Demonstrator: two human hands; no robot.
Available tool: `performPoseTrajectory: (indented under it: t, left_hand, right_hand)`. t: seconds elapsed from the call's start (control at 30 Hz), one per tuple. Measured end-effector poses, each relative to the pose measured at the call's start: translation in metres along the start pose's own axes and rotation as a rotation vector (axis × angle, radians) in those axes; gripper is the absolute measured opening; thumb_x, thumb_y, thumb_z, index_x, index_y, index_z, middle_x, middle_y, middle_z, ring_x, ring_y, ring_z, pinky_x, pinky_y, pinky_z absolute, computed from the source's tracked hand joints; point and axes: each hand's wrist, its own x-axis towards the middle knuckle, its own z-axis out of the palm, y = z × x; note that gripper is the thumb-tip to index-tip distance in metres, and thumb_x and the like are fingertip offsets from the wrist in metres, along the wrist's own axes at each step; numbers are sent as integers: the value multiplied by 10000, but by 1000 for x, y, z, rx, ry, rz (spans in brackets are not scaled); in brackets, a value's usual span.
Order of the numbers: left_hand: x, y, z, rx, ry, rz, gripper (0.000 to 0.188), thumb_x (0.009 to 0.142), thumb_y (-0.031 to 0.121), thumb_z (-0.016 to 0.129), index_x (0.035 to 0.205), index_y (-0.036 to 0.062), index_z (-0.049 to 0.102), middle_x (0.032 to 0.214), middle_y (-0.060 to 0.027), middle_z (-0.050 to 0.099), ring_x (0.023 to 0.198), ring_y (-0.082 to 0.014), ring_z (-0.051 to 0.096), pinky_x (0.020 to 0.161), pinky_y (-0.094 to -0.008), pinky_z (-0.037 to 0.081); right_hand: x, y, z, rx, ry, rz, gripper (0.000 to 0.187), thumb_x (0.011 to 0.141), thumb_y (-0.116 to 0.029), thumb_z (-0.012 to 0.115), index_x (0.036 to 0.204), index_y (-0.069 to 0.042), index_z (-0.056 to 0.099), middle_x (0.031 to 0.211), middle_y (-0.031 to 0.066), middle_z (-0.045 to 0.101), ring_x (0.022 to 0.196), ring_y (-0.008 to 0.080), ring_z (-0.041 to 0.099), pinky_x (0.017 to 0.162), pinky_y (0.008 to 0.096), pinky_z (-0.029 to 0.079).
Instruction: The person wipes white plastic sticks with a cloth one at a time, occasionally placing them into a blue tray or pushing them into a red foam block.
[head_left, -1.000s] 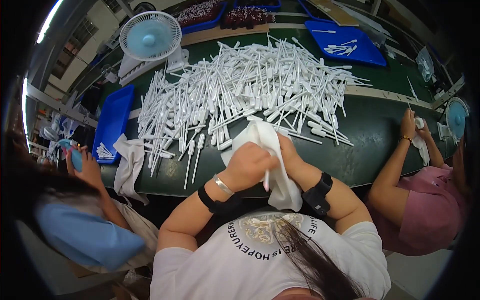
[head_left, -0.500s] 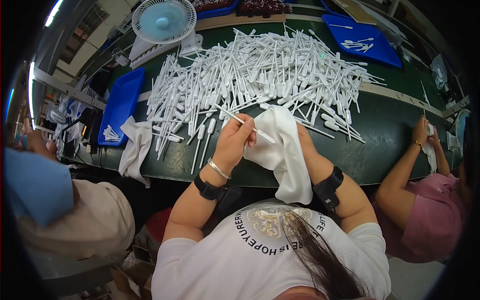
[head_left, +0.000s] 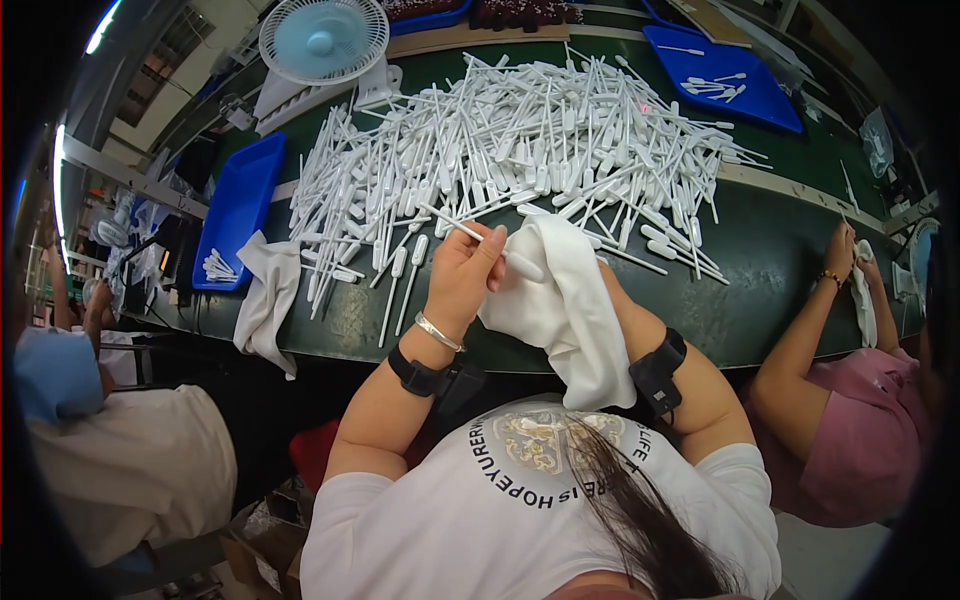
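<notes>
My left hand (head_left: 464, 274) pinches a slim white stick with a wider flat handle, which looks like a probe thermometer (head_left: 524, 266). Its handle points right toward a white cloth (head_left: 572, 310) and its thin end points up and left. The cloth drapes over my right hand (head_left: 614, 296), hiding the fingers, and hangs down toward my lap. Beyond both hands lies a big heap of the same white thermometers (head_left: 520, 140). Two single ones (head_left: 409, 270) lie on the table just left of my left hand.
A blue tray (head_left: 240, 190) with a few thermometers stands at left, a second white cloth (head_left: 268, 300) beside it hanging over the table edge. Another blue tray (head_left: 765, 105) sits back right. A fan (head_left: 322, 42) stands far left. Co-workers sit on both sides; the right one's hands (head_left: 845, 255) hold a cloth.
The thermometer has turned in my left hand, so the window on its handle no longer shows. The cloth has shifted slightly. The left co-worker has moved away from the table.
</notes>
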Motion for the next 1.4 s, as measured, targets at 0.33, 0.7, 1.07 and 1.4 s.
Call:
performPoseTrajectory:
  t: [0.33, 0.7, 1.07, 1.4]
  left_hand:
    - [-9, -13, 16, 271, 87, 167, 160, 837, 186, 536, 784, 50, 471, 560, -21, 499, 458, -86, 446, 421, -191, 329]
    - [-18, -13, 33, 859, -91, 589, 167, 836, 186, 531, 829, 27, 482, 603, -49, 511, 535, -89, 483, 488, -240, 391]
    - [-5, -20, 32, -52, -183, -69, 152, 889, 182, 426, 836, 55, 490, 722, -2, 517, 605, -77, 476, 564, -222, 402]
    - [-12, -1, 7, -35, -410, -167, 212, 900, 228, 389, 850, 48, 489, 760, -44, 563, 675, -98, 527, 602, -242, 416]
  right_hand:
    - [-1, 19, 4, -288, 54, -185, 255, 870, -200, 444, 1005, -1, 529, 946, 56, 548, 811, 101, 521, 706, 237, 438]
    - [-4, 23, -3, -232, 135, -206, 250, 873, -175, 432, 1050, -7, 483, 873, 28, 550, 749, 86, 521, 666, 215, 437]
    - [-7, 18, -9, -94, 63, -409, 166, 855, -130, 456, 988, -39, 497, 843, 27, 538, 707, 86, 523, 631, 197, 435]
    - [-13, 5, -3, 126, 209, -293, 154, 850, -129, 460, 971, -45, 502, 833, 26, 545, 707, 107, 531, 642, 227, 449]
